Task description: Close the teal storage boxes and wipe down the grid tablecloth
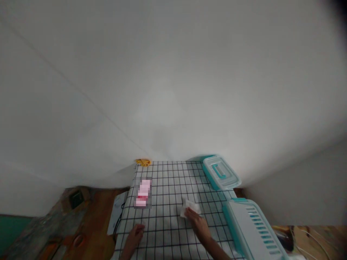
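Observation:
My right hand point(197, 224) presses a white tissue point(191, 206) against the tabletop, its fingers together on the tissue's near side. The tissue looks folded or crumpled and lies right of the middle of the white table covering with a black grid point(162, 206). My left hand point(135, 234) rests near the table's left edge with its fingers curled in, and nothing shows in them. Beyond it lies a pink and white object point(142, 192), blurred out so that I cannot tell its kind.
A teal box with a clear lid point(221, 172) stands at the back right, and a teal and white slotted container point(252, 227) at the near right. A small yellow-orange item point(143, 162) sits at the far left corner. The wall point(162, 90) rises directly behind the table.

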The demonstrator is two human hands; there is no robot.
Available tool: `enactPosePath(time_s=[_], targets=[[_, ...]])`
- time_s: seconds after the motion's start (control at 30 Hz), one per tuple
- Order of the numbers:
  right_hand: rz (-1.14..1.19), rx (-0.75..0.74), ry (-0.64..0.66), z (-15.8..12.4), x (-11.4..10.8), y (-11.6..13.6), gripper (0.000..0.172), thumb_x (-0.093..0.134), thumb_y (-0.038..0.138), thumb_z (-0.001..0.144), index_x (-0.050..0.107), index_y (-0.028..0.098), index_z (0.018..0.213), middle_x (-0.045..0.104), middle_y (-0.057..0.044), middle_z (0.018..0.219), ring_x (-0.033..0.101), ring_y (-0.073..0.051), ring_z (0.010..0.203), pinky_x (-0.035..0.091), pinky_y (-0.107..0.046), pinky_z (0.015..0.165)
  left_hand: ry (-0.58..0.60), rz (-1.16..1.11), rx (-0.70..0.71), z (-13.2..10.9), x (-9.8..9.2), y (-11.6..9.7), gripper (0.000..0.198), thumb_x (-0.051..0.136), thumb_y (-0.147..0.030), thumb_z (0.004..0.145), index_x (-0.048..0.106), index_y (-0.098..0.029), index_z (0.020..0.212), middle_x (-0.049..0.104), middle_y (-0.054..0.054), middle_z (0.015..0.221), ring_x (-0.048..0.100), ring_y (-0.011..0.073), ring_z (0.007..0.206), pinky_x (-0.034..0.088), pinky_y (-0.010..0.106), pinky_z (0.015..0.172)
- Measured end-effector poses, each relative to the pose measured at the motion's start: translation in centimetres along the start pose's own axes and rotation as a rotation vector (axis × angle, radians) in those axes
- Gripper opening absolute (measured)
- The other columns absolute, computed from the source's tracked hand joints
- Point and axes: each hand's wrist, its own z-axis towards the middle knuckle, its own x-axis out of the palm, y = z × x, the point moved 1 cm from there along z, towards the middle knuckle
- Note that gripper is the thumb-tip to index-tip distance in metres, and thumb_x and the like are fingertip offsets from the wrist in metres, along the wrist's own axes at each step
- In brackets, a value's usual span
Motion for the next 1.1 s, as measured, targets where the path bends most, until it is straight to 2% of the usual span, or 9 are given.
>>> enactPosePath(time_s=[0.07,0.17,0.3,0.37,0.5,0.63,0.8,0.97,1.1], targets=[[0.054,-0.15,0.095,0.1,1.9,3.6,0.035,0.047,0.01,0.09,0.065,0.025,0.117,0.062,-0.004,0.131,0.05,-0.022,0.128,0.049,-0.035,0.099,-0.059,0.096,0.044,-0.2,0.5,0.0,0.011,0.053,-0.026,0.071,0.059,-0.02,0.078,0.065,0.003,0.082,0.063,0.0208,0.086,0.05,0.035,0.085],[0.136,-0.351,0.201,1.0,3.8,8.2,0.04,0.049,0.011,0.086,0.063,0.027,0.121,0.058,0.0,0.135,0.045,-0.018,0.132,0.044,-0.03,0.104,-0.101,0.218,0.104,-0.9,1.7,-0.2,0.02,0.044,-0.021,0.076,0.058,-0.017,0.089,0.065,0.009,0.095,0.064,0.0217,0.094,0.049,0.037,0.092],[0.213,-0.491,0.248,1.6,4.3,10.5,0.065,0.058,0.01,0.073,0.05,0.018,0.136,0.047,-0.005,0.145,0.034,-0.019,0.139,0.031,-0.032,0.113,-0.088,0.326,0.214,-2.3,3.7,-1.3,0.033,0.037,-0.015,0.08,0.056,-0.018,0.106,0.065,0.01,0.11,0.063,0.0194,0.106,0.048,0.037,0.099],[0.232,-0.486,0.234,1.2,3.9,10.0,0.07,0.057,0.01,0.069,0.047,0.016,0.138,0.046,-0.007,0.146,0.034,-0.02,0.139,0.03,-0.035,0.113,-0.073,0.381,0.279,-3.1,4.9,-2.2,0.04,0.037,-0.014,0.079,0.056,-0.018,0.114,0.063,0.01,0.121,0.057,0.0205,0.119,0.042,0.04,0.107],[0.236,-0.337,0.103,-0.1,2.7,6.4,0.058,0.043,0.008,0.079,0.05,0.02,0.135,0.05,-0.007,0.143,0.038,-0.019,0.137,0.035,-0.041,0.112,0.014,0.476,0.433,-4.0,7.5,-4.0,0.051,0.042,-0.012,0.075,0.057,-0.019,0.123,0.06,0.008,0.133,0.047,0.0224,0.13,0.035,0.041,0.115],[0.224,-0.151,-0.07,-1.7,1.3,1.5,0.046,0.037,0.014,0.088,0.056,0.025,0.129,0.056,-0.009,0.137,0.048,-0.021,0.13,0.043,-0.046,0.106,0.068,0.556,0.559,-3.6,9.4,-4.1,0.059,0.05,-0.005,0.067,0.06,-0.017,0.124,0.059,0.011,0.136,0.048,0.0284,0.131,0.042,0.041,0.111],[0.235,-0.025,-0.221,-3.5,0.8,-2.2,0.04,0.038,0.018,0.089,0.062,0.023,0.12,0.062,-0.01,0.13,0.054,-0.024,0.124,0.045,-0.05,0.104,0.022,0.635,0.656,-2.1,9.9,-3.1,0.045,0.04,-0.001,0.08,0.066,-0.017,0.113,0.066,0.014,0.126,0.057,0.0286,0.121,0.055,0.04,0.096],[0.274,-0.003,-0.258,-3.9,1.4,-2.7,0.04,0.04,0.016,0.086,0.065,0.024,0.117,0.062,-0.008,0.13,0.055,-0.023,0.123,0.046,-0.048,0.104,-0.06,0.654,0.704,-1.2,8.2,-1.6,0.042,0.04,-0.002,0.083,0.068,-0.022,0.107,0.071,0.005,0.119,0.06,0.0227,0.118,0.055,0.036,0.097],[0.312,0.011,-0.262,-3.7,1.6,-3.0,0.041,0.04,0.014,0.084,0.065,0.025,0.116,0.063,-0.007,0.129,0.056,-0.022,0.122,0.046,-0.047,0.103,-0.197,0.649,0.626,-0.7,2.8,1.1,0.044,0.039,-0.002,0.08,0.069,-0.022,0.104,0.073,0.003,0.115,0.063,0.022,0.114,0.055,0.037,0.098]])
